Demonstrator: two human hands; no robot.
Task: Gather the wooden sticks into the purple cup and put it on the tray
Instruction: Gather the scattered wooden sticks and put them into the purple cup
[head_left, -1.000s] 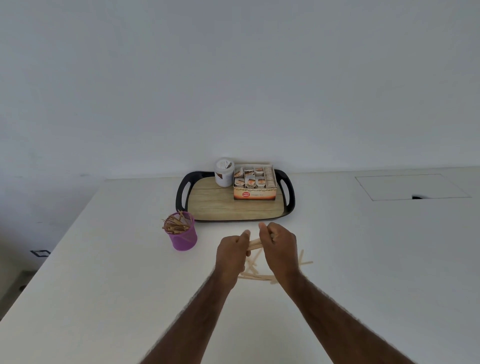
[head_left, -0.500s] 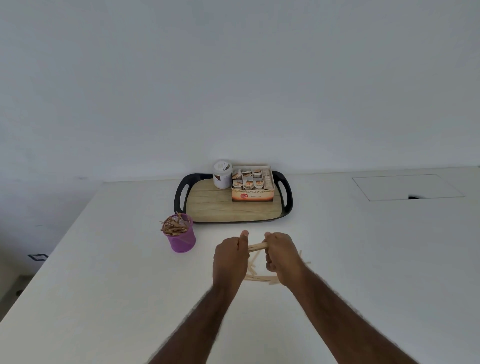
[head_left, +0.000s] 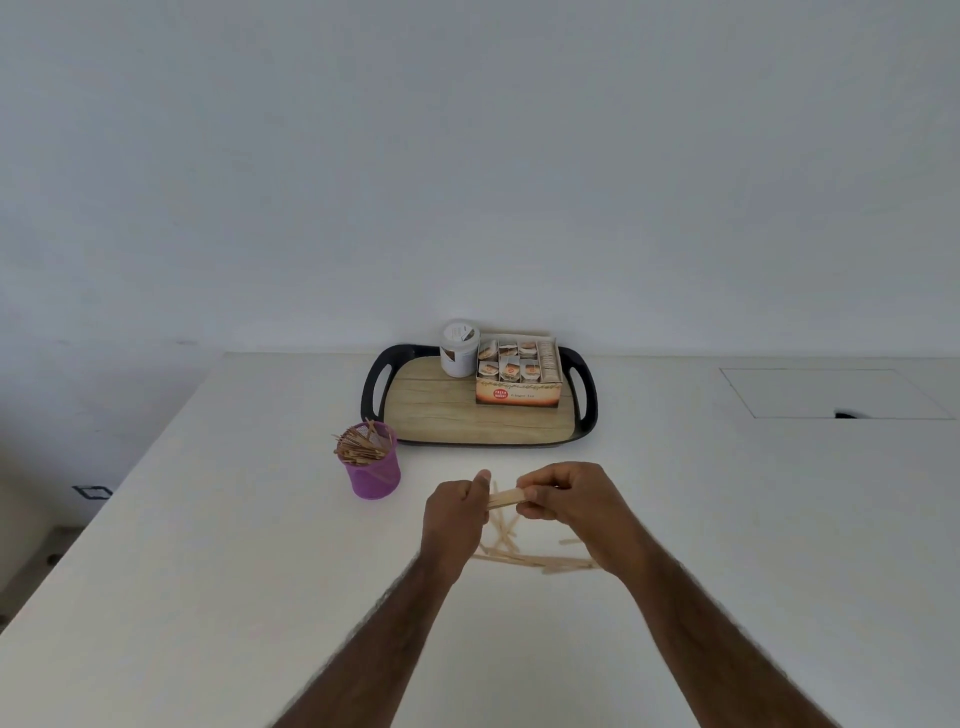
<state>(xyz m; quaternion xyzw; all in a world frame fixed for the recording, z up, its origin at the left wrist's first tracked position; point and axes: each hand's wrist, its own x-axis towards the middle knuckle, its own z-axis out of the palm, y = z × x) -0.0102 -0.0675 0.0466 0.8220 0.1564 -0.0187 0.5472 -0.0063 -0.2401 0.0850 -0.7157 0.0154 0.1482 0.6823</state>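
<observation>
Head view: my forearms reach in from the near edge over the white surface (head_left: 208, 545). Loose wooden sticks (head_left: 530, 559) lie scattered on it under my hands. My left hand (head_left: 454, 512) and right hand (head_left: 569, 499) each have fingers (head_left: 535, 500) curled tight around one end of a small bundle of sticks (head_left: 505, 498), held level between them. Farther left stands the purple cup (head_left: 375, 470), full of sticks. Beyond it the tray (head_left: 374, 395) carries a white jar (head_left: 458, 348) and a tea box (head_left: 519, 382).
</observation>
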